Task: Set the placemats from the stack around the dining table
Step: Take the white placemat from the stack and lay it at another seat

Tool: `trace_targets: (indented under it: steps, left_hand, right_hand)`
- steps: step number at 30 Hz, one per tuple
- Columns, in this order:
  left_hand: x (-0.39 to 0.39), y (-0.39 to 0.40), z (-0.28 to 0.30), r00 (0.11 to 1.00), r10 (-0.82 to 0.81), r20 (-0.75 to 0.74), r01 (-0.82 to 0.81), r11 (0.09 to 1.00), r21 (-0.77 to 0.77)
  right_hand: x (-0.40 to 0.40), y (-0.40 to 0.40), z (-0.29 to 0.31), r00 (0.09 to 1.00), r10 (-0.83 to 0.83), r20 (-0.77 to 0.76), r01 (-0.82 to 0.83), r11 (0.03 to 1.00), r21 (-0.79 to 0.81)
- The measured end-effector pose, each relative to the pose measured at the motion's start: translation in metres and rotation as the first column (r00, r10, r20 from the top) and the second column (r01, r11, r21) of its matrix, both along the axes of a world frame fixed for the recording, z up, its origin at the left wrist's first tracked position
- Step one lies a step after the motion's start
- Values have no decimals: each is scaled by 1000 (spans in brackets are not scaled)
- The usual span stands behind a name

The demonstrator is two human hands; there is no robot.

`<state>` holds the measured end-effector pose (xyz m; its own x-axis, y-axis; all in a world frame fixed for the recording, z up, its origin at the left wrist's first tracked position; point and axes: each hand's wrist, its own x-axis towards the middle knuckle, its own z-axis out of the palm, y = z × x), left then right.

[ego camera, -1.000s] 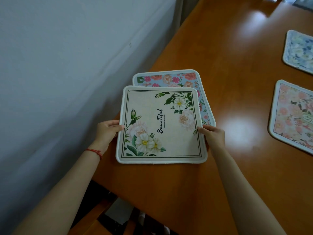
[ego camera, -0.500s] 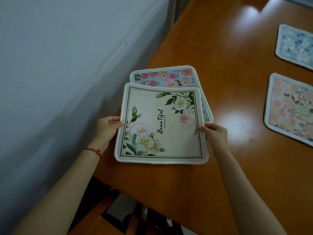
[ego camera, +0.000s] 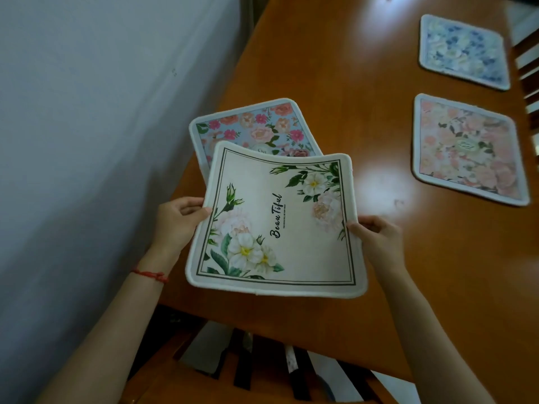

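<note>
Although the dining table (ego camera: 364,97) is broad and glossy, only its near corner by the wall is taken up by the work, with two placemats already laid well apart at the far side. The cream placemat (ego camera: 280,228) is held lifted above the pink-flowered placemat (ego camera: 256,129), which is partly overlapped from this view. It is judged light and soft (its far edge sags between the grips), so opposite side edges are best pinched. The left hand (ego camera: 178,223) and right hand (ego camera: 376,237) are each closed on an edge, thumbs on top, forearms reaching forward.
</note>
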<state>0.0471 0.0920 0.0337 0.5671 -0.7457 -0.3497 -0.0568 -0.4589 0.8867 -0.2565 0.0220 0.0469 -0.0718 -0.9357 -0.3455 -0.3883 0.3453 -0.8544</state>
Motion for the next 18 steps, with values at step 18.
trace_targets:
  steps: [18]
  left_hand:
    - [-142,3,38,960,-281,-9,279,957,-81]
  right_hand:
    - [-144,97,32,949,-315,-20,298,917,-263]
